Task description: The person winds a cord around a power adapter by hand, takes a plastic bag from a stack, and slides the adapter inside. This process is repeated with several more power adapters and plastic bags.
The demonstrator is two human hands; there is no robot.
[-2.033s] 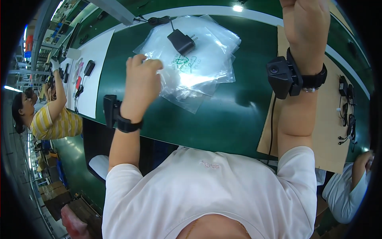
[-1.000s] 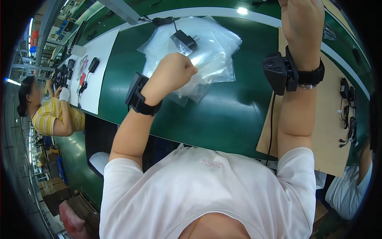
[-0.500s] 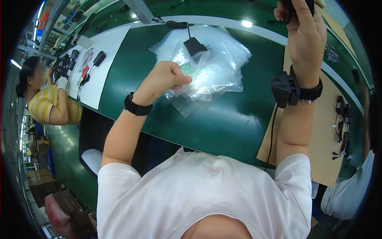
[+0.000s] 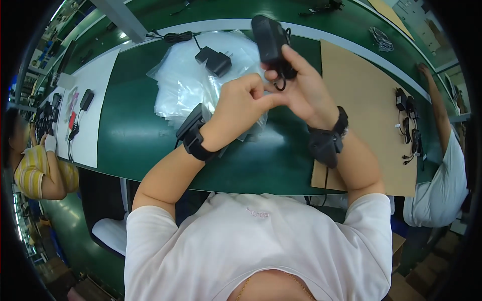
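"The right hand [image 4: 307, 93] has swung in from the upper right to the upper centre of the frame, and the left hand [image 4: 238, 104] has shifted rightward to meet it. What's gripped?"

"The right hand is closed on the lower end of a black adapter [image 4: 270, 41], upper centre. The left hand's fingers are curled; I can't tell whether they pinch anything."

"What could go wrong, nearest first?"

"The dark cord loop [image 4: 280, 86] hangs right by the fingers. It could catch a fingertip and tug the adapter loose, since that hold looks one-ended."

"And past the hands?"

"The clear bags [image 4: 175, 83], left of centre on the green bench [image 4: 125, 125]. They look slick and unevenly fanned, so a brushing wrist might drag several askew."

"Farther up?"

"A second adapter [image 4: 219, 62] lies on those bags, its coiled cord [image 4: 178, 37] at the upper left. Pulling a bag from underneath, or snagging that cord, could slide it off."
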